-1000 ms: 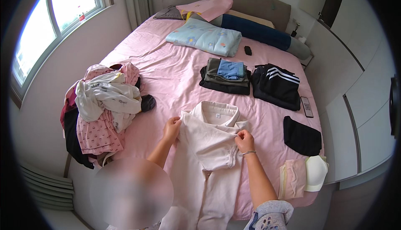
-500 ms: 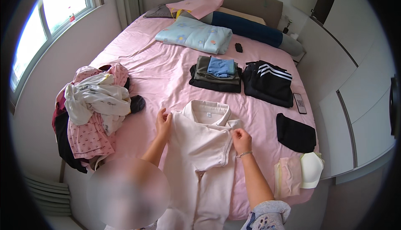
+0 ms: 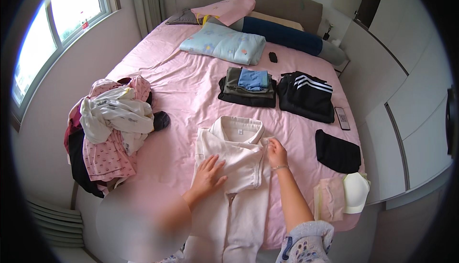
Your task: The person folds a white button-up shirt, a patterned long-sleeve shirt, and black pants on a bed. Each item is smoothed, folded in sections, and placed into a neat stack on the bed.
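A cream collared shirt or jacket (image 3: 232,160) lies front up on the bed, its collar toward the far side. Its sleeves are folded in across the chest, and its lower part runs out at the bottom of the view. My left hand (image 3: 208,174) rests flat on the left chest, fingers spread. At the right shoulder edge, my right hand (image 3: 277,154) has its fingertips closed on the fabric. A blurred patch covers most of my left forearm.
A loose heap of clothes (image 3: 114,119) lies left. Folded dark clothes (image 3: 246,91), folded black clothes (image 3: 306,98), a phone (image 3: 342,118), a black folded garment (image 3: 337,151) and a pale bra (image 3: 356,193) lie right. A folded quilt (image 3: 224,43) sits toward the headboard.
My left hand has moved from beside the left shoulder down and right onto the chest. The cloth at the right shoulder now sits farther in, with my right hand still beside it.
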Tool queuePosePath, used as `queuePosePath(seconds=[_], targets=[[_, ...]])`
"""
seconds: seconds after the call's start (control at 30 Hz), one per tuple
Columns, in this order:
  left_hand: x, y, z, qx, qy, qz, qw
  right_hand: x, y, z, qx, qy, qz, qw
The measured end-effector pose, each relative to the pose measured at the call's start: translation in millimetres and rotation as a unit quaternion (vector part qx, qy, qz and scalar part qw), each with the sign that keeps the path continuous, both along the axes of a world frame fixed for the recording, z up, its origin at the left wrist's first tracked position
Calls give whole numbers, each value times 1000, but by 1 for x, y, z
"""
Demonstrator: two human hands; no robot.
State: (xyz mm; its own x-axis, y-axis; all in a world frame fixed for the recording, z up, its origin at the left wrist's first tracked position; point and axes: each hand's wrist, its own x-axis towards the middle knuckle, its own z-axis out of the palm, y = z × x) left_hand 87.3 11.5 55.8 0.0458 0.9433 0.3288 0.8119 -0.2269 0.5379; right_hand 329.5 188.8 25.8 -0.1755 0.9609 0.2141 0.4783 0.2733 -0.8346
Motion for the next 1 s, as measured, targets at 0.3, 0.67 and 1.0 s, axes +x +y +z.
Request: queuePosePath(seconds=[0.3, 0.67, 1.0], targets=[[-5, -181, -27, -120, -682, 205, 692, 97, -267, -13, -389, 398, -74, 827], [10, -305, -29, -189, -683, 232, 667, 110, -400, -14, -401, 249, 30, 881], [10, -346, -13, 26, -22, 99, 995, 141, -434, 18, 62, -147, 89, 983]])
